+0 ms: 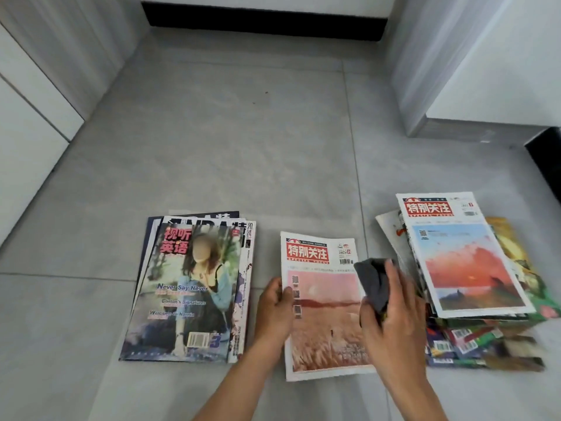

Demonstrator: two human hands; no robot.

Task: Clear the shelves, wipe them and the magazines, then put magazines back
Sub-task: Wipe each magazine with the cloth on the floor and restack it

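A single magazine [321, 314] with a red title block and a pink field picture lies on the grey floor between two piles. My left hand [274, 311] holds its left edge. My right hand [394, 317] grips a dark grey cloth [372, 282] pressed on the magazine's right side. To the left sits a stack of magazines [188, 290] with an English-study cover on top. To the right lies a larger, untidy pile of magazines [467, 275] topped by another red-titled issue with a sunset picture.
The grey tiled floor [230, 141] stretches ahead. White cabinet fronts [33, 117] run along the left. A white unit [485, 62] stands at the right, with a dark edge [546, 159] beside it. A black plinth [264, 21] crosses the back.
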